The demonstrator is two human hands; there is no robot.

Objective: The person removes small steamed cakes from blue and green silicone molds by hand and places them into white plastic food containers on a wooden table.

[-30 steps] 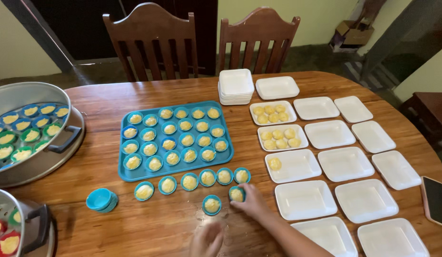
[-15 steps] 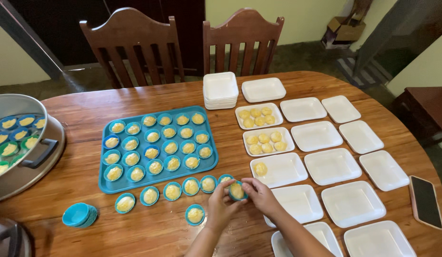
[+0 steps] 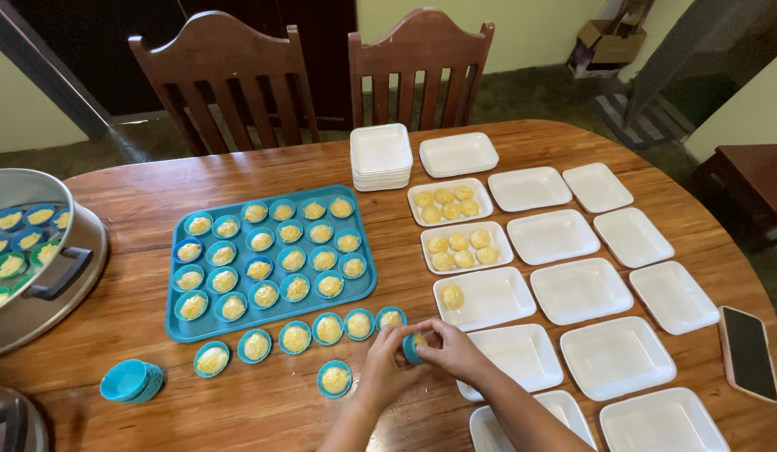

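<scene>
A blue cup point(image 3: 414, 346) with a yellow cake was pinched between both hands, left point(image 3: 387, 367) and right point(image 3: 452, 351), fingers closed on it, above the counter point(image 3: 137, 209) near a white tray point(image 3: 489, 299).

A blue tray point(image 3: 181, 322) of filled cups sits just up and left of the hands on the wooden bench point(image 3: 137, 197), with a row of loose filled cups point(image 3: 295, 337) along its near edge and one more cup point(image 3: 335, 378) just left of the hands. Further left is a stack of empty blue cups point(image 3: 129, 381), and beyond it a steamer pot point(image 3: 49, 289) holding more cups. White foam trays point(image 3: 579, 290) spread to the right; three of them hold yellow cakes point(image 3: 460, 249). A pile of trays point(image 3: 380, 156) stands at the far side. A phone point(image 3: 748, 351) lies far right. Two chairs point(image 3: 221, 79) stand behind the bench.
</scene>
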